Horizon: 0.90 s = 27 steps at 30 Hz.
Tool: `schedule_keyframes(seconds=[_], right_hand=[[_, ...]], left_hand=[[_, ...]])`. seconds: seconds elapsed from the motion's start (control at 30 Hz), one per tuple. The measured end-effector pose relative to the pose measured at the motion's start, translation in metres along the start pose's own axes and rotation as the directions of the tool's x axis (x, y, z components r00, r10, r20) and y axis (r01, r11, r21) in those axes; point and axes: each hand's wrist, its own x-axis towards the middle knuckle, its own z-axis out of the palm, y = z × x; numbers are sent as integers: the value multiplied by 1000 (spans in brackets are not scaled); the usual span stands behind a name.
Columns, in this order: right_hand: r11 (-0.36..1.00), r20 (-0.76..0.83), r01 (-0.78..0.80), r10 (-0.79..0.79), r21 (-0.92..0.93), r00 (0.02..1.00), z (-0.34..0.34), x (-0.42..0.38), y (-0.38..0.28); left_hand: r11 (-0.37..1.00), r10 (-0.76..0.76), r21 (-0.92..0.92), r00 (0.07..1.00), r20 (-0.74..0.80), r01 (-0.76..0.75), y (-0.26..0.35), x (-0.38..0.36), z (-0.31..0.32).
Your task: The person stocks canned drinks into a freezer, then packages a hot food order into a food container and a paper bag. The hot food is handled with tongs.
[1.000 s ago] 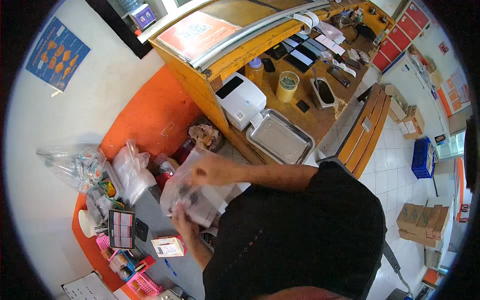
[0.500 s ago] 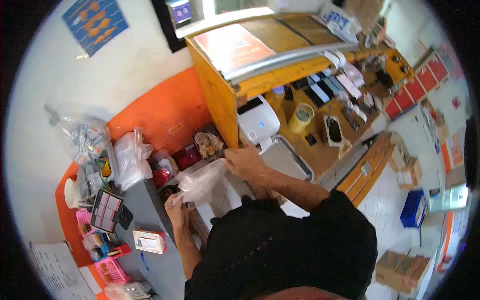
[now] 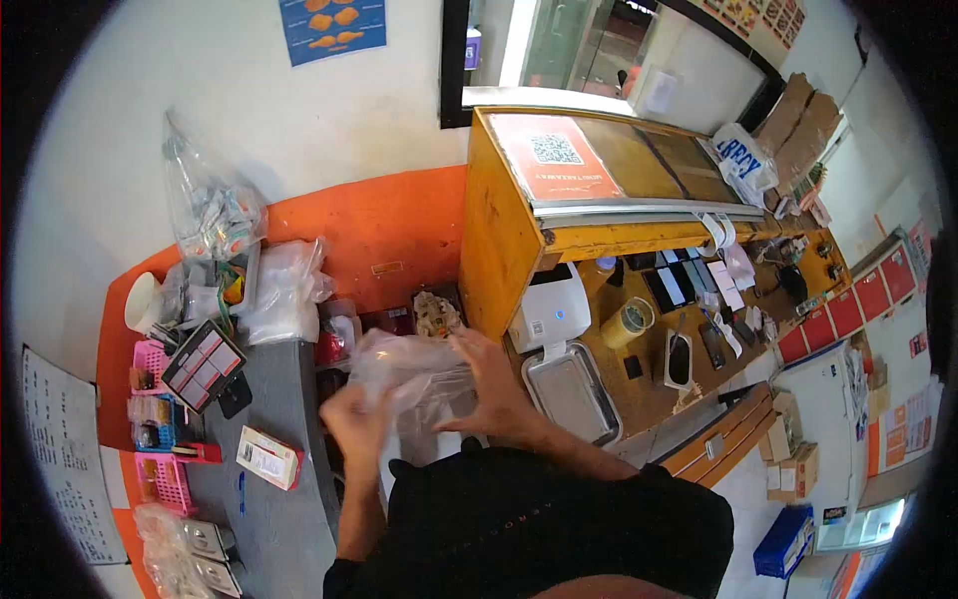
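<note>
A thin, clear plastic bag (image 3: 414,371) is bunched up between my two hands in front of my chest. My left hand (image 3: 357,421) is closed on the bag's left side, fingers curled and slightly blurred. On the other side, my right hand (image 3: 494,384) curves round the bag's right part, thumb below and fingers above, with plastic between them. Just beyond the bag, a small box of crumpled material (image 3: 436,314) stands against the orange wall.
At the left, a grey counter (image 3: 284,399) carries a small carton (image 3: 269,457), a tablet on a stand (image 3: 203,366) and clear bags (image 3: 284,295). The wooden counter at the right holds a white printer (image 3: 551,311), a metal tray (image 3: 571,391) and a yellow container (image 3: 627,322).
The bag was stretched out between my hands and is now bunched and fuller. My right hand has turned, its thumb now apart from the fingers. The camera view has tilted.
</note>
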Motion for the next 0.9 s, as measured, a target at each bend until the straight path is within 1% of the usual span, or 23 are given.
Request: schedule_keyframes(seconds=[0.03, 0.07, 0.13, 0.17, 0.23, 0.3, 0.33, 0.37, 0.4, 0.43, 0.47, 0.5, 0.57, 0.6, 0.63, 0.67, 0.7, 0.73, 0.77, 0.8, 0.83, 0.87, 0.9], right_hand=[[1000, -92, -3, 3, -7, 996, 4, 1, -12], [1000, -84, 6, -7, -6, 996, 9, 1, -4], [955, 136, -294, 286, 40, 948, 26, -7, 28], [973, -10, -229, 229, -31, 973, 23, -19, 45], [983, -172, -156, 138, -94, 975, 15, -25, 73], [850, 197, -525, 521, -36, 830, 25, -51, 70], [838, 202, -546, 538, -20, 818, 37, -70, 74], [901, 349, -402, 434, -163, 830, 49, -75, 91], [935, 495, -212, 333, -285, 803, 53, -66, 108], [937, 482, -194, 319, -291, 816, 38, -44, 109], [953, 179, -301, 294, 13, 939, 8, -16, 90], [928, 8, -344, 347, 145, 938, -24, -4, 58], [871, -334, -268, 418, 412, 845, -86, 21, -4], [981, -469, 42, 53, 191, 882, -66, 12, 23], [999, -281, 45, -42, 2, 959, -38, -5, 52], [978, -80, 121, -136, -171, 988, -11, -21, 80], [990, 299, -90, 119, -107, 947, 17, -50, 103], [937, 616, -278, 348, -212, 707, 44, -80, 124], [841, 832, -516, 397, -162, 387, 56, -98, 141], [850, 836, -501, 389, -164, 386, 62, -113, 148], [722, 849, -683, 289, 110, 443, 63, -133, 153], [486, 843, -800, 207, 352, 496, 63, -152, 152], [479, 876, -818, 183, 318, 447, 62, -159, 148]], left_hand=[[941, 145, 282, 975, 170, -189, 10, -4, 3], [942, 138, 282, 977, 160, -179, 14, -8, 9], [871, 323, 308, 918, 230, -383, 11, -20, 20], [874, 315, 312, 923, 223, -373, -1, -26, 21], [745, 72, 654, 991, 117, -131, -55, -31, 23], [805, 51, 570, 976, 211, -165, -139, -57, 46], [905, -422, 159, 880, 219, 394, -172, -63, 65], [524, -705, -248, 578, 411, 815, -187, -47, 78], [858, -438, -211, 882, 176, 468, -177, -14, 73], [997, -48, -64, 998, -38, 45, -151, 17, 59], [1000, -3, -10, 984, -179, 1, -77, 40, 23], [998, 56, 51, 949, -311, -42, -15, 57, -6], [981, 195, 41, 940, -280, -192, -26, 45, -7], [947, 316, 25, 917, -241, -320, -41, 32, -6], [907, 287, 291, 953, 98, -304, -69, 29, 3], [764, 225, 481, 876, 427, -430, -79, 30, 8], [848, 395, 283, 891, 224, -448, -84, 11, 27], [926, 312, 140, 920, 238, -350, -121, -20, 38], [981, 144, 104, 977, 158, -162, -167, -60, 50], [985, 11, 166, 975, 221, -49, -200, -95, 49], [928, -357, 87, 792, 496, 363, -196, -109, 35], [675, -560, 130, 390, 731, 726, -188, -133, 15], [412, -418, -38, 226, 880, 910, -196, -161, 2]])
